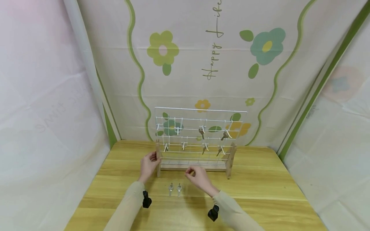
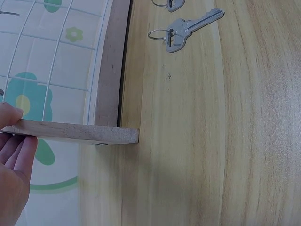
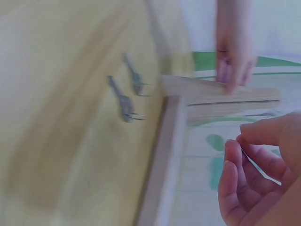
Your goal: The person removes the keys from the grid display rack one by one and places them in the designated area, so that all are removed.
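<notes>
A white wire grid rack (image 1: 200, 110) with wooden side posts stands on the table. My left hand (image 1: 148, 166) grips its left wooden post (image 2: 75, 132), thumb on one face and fingers on the other. In front of the rack's base is my right hand (image 1: 200, 178), its fingers loosely bent and thumb close to the fingertips; nothing shows between them in the right wrist view. Two silver keys with rings, a left key (image 1: 171, 188) and a right key (image 1: 179, 190), lie side by side on the table. Other keys, including an upper key (image 1: 201, 132), hang from the rack's hooks.
The wooden table (image 1: 260, 189) extends around the rack. Behind it hangs a pale cloth (image 1: 185, 83) printed with flowers, and more cloth closes off both sides. A wooden crossbar (image 1: 176, 167) joins the posts low down.
</notes>
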Available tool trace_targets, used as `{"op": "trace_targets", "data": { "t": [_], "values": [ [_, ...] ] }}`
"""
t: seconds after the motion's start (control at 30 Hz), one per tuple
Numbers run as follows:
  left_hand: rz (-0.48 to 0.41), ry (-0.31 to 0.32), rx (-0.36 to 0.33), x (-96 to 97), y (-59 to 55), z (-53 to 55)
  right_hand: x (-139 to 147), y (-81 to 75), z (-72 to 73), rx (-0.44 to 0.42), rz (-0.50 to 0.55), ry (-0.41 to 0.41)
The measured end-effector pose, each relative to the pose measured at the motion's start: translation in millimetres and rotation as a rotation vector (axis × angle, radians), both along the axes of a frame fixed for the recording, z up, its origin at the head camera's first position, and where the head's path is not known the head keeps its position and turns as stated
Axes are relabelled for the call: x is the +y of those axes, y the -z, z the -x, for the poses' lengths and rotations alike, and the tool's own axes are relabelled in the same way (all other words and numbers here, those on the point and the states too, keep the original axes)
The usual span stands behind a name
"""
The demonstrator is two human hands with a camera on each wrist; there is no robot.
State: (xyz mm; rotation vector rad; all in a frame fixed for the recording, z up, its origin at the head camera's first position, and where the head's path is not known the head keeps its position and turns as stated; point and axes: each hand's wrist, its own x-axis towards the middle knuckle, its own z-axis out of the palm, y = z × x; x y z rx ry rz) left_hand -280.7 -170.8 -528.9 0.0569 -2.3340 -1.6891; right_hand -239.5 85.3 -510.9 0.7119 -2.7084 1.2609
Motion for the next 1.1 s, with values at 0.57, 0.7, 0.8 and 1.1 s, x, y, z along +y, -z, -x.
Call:
{"op": "trace_targets", "data": {
  "t": [0.57, 0.7, 0.8, 1.1],
  "values": [
    [0.001, -0.011, 0.007, -1.2, -2.2, 0.6, 29, -101.4, 14.3, 0.380, 0.187, 0.170],
    [0.005, -0.012, 0.011, -0.9, -2.8, 0.3, 34, -116.7, 20.8, 0.441, 0.235, 0.205],
    [0.010, -0.010, 0.014, -0.8, -1.9, 0.0, 35, -124.8, 26.0, 0.457, 0.252, 0.233],
    [0.005, -0.005, 0.011, -1.4, 2.6, 0.0, 31, -131.7, 43.3, 0.515, 0.265, 0.312]
  ]
}}
